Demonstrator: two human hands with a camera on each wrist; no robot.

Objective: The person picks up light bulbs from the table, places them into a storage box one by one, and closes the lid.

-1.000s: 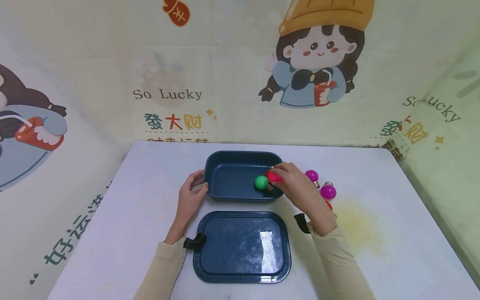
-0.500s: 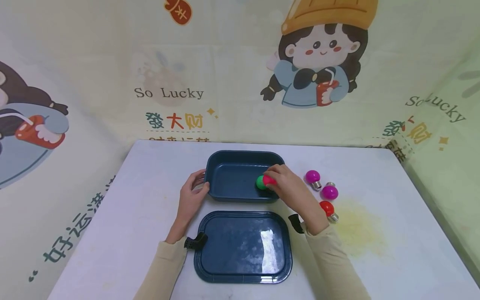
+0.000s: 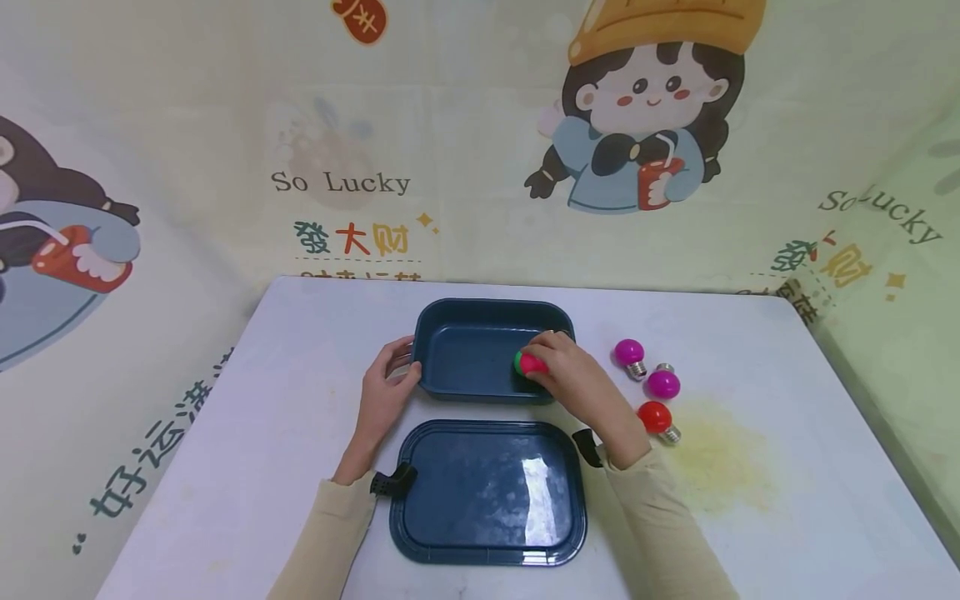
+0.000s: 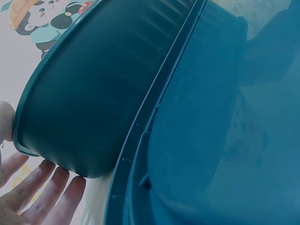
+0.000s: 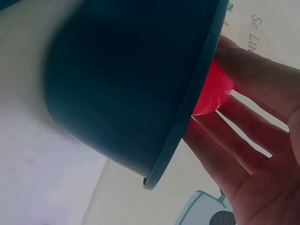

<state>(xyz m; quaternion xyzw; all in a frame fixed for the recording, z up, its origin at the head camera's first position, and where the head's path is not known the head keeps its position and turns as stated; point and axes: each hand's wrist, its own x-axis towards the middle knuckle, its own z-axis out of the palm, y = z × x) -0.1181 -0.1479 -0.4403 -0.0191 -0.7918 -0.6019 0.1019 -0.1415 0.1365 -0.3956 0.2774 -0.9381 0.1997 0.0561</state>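
Observation:
A dark blue rectangular box (image 3: 461, 358) stands open at the back of the table. My left hand (image 3: 386, 396) holds its left end, thumb near the front corner and fingers along the end wall; the left wrist view shows these fingers (image 4: 65, 192) against the outside. Inside the box, at its right end, my right hand (image 3: 573, 375) pinches a pinkish-red light bulb (image 3: 533, 364). A green bulb (image 3: 517, 362) lies right behind it, mostly hidden. From the right wrist, the red bulb (image 5: 215, 91) shows partly past the rim, between thumb and fingers.
In front of the box lies a dark blue lid (image 3: 487, 492), flat on the white table. To the right are two magenta bulbs, one farther back (image 3: 628, 352) and one nearer (image 3: 663, 384), and a red bulb (image 3: 655, 417). A printed cloth (image 3: 480, 150) hangs behind.
My right hand has moved a little left and down into the box with the red bulb, which now covers most of the green one. The left hand stays at the box's end.

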